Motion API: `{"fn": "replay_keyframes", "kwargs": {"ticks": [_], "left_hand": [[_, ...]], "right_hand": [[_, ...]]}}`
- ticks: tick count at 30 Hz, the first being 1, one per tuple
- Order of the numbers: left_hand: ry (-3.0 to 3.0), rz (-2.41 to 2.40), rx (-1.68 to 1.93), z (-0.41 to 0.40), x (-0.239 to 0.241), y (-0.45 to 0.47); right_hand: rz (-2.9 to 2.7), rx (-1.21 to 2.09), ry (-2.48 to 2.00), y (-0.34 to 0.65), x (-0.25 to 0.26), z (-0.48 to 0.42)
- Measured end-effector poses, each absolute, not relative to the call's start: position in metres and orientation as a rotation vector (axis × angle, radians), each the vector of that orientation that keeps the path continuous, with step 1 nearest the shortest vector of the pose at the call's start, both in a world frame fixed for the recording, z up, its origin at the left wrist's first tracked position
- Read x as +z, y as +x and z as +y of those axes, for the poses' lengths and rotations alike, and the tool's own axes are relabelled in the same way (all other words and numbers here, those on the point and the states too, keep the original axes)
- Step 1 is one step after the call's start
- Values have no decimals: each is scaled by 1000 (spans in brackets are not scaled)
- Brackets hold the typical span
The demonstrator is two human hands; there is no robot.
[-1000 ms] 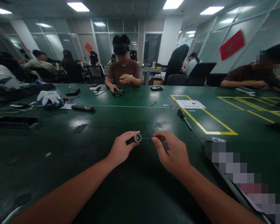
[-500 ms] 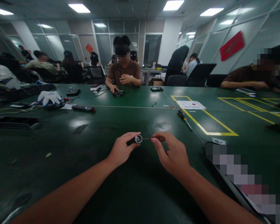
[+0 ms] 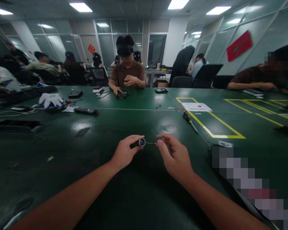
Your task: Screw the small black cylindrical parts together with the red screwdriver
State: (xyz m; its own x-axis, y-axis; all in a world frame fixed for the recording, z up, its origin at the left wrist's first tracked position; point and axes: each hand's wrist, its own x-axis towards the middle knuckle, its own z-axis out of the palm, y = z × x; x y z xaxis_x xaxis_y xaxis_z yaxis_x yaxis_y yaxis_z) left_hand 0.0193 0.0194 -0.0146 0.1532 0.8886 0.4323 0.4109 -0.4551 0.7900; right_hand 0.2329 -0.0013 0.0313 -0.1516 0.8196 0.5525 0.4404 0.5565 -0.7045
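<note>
Between the thumb and fingers of my left hand is a small dark round part with a silvery rim, its open end facing me. My right hand holds a thin screwdriver with a red collar; its handle is mostly hidden behind my fingers. The slim metal shaft points left and reaches the side of the round part. Whether the tip sits in a screw is too small to tell. Both hands are just above the green table.
A yellow-and-black screwdriver lies ahead to the right, by yellow tape and a paper sheet. Left are a pen-shaped tool, white gloves and a black tray. Across the table a person handles a dark device.
My right index finger has lifted slightly and its fingers have shifted on the screwdriver handle. My left hand and the round part stay almost still.
</note>
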Motion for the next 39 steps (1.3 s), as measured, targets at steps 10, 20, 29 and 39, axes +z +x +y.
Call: {"fn": "replay_keyframes", "kwargs": {"ticks": [10,20,29,39], "left_hand": [[1988,1217,1239,17,-15,19],[1974,1293,1281,19,-11,19],[1972,1273,1292,18,-10,19],[1987,1293,1301,20,-15,16]], "right_hand": [[-1582,810,-1023,232,23,14],[-1118,1130,-934,237,11,35],[-1426,915,-993,235,15,25],[-1631,967,-917,234,27,10]]}}
